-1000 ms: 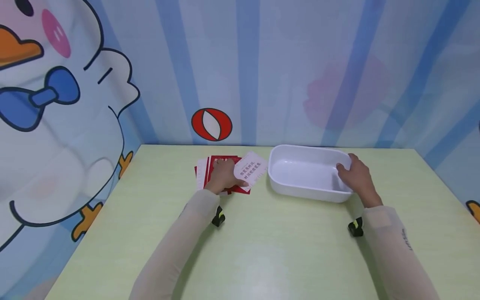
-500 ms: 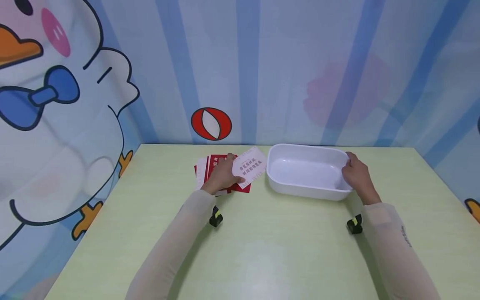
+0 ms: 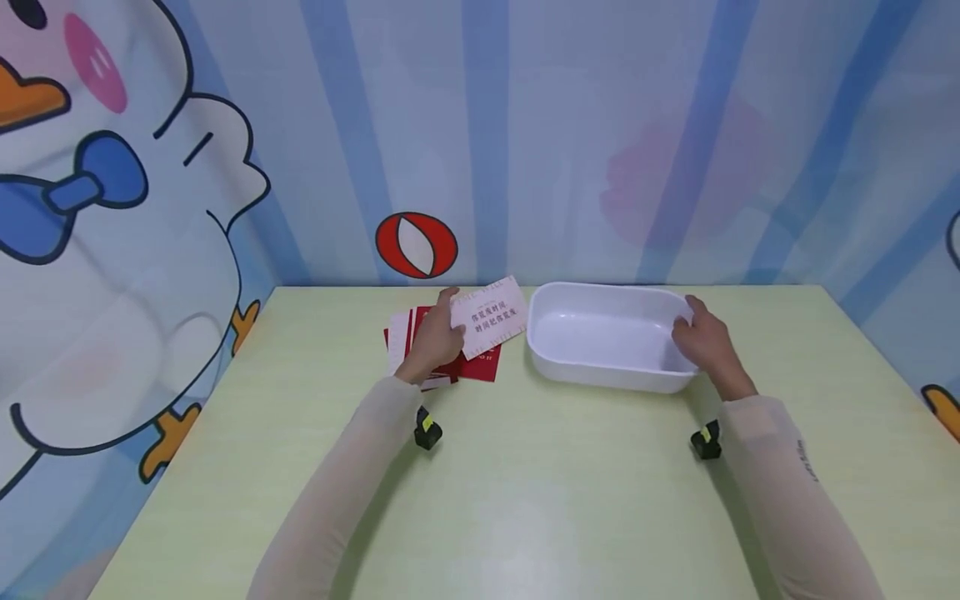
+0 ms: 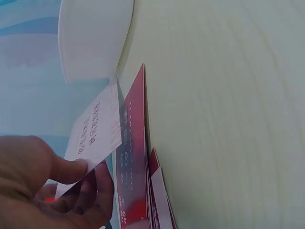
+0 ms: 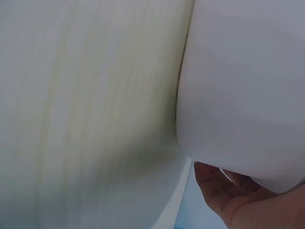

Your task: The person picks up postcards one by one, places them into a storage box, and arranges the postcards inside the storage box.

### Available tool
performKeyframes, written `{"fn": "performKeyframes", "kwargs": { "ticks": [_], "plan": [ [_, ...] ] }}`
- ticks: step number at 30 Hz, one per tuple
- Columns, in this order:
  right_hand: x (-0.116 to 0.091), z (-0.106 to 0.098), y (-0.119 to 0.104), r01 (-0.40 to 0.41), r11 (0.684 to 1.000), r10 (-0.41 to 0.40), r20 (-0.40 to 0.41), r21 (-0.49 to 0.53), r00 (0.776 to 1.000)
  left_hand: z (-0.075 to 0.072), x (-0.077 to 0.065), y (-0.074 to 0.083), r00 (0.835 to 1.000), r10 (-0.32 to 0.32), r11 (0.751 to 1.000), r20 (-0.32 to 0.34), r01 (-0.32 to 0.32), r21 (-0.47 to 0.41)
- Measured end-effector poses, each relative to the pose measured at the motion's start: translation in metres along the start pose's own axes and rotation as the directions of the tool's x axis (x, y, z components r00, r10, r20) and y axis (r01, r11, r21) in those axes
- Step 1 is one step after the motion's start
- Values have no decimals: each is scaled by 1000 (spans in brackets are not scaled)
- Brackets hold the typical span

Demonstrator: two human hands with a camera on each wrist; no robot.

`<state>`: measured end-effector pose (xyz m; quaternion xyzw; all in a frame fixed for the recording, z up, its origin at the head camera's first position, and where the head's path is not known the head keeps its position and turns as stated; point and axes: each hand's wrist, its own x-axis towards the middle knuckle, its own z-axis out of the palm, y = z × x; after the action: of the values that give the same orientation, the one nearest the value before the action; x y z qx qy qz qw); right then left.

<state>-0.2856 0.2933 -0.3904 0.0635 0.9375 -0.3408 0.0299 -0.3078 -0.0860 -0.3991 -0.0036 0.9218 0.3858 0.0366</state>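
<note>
A pale pink card [image 3: 491, 315] with printed characters is pinched in my left hand [image 3: 432, 343]. In the left wrist view the thumb [image 4: 71, 170] lies on the card's printed face and the fingers are behind it, with the card tilted up off the pile. Beneath it lie several overlapping red cards [image 4: 133, 157] and pale ones, partly covered by the hand. My right hand [image 3: 708, 346] grips the right end of a white plastic bin [image 3: 600, 377], thumb over the rim. In the right wrist view the fingers [image 5: 214, 188] are against the bin's outer wall [image 5: 238, 95].
The bin stands on the pale wooden table [image 3: 525, 483] just right of the cards, near the back edge. A cartoon-printed backdrop [image 3: 555, 150] rises behind the table. A small black device [image 3: 427, 429] sits by each wrist.
My left hand has raised the pink card off the pile, and the card has turned and moved slightly back. My right hand stays at the bin's right end.
</note>
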Motion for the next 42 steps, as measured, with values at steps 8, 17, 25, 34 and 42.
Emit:
{"fn": "performKeyframes", "kwargs": {
  "ticks": [8,17,25,34,42],
  "plan": [
    [1,5,0,41,999,-41,1,-15,999,-3,-2,-8,997,23,992,-76,-32,-120],
    [0,7,0,40,999,-40,12,14,999,-7,0,-12,990,-29,979,-137,1,-202],
    [-1,7,-3,28,1000,-28,29,6,999,-12,0,-12,980,-53,970,-193,5,-245],
    [0,5,-2,26,999,-25,57,-21,998,-16,-1,-13,973,-59,961,-221,-4,-275],
    [1,7,-3,33,999,-32,50,-26,998,-23,-3,-12,962,-45,945,-271,-47,-324]
  ]
}}
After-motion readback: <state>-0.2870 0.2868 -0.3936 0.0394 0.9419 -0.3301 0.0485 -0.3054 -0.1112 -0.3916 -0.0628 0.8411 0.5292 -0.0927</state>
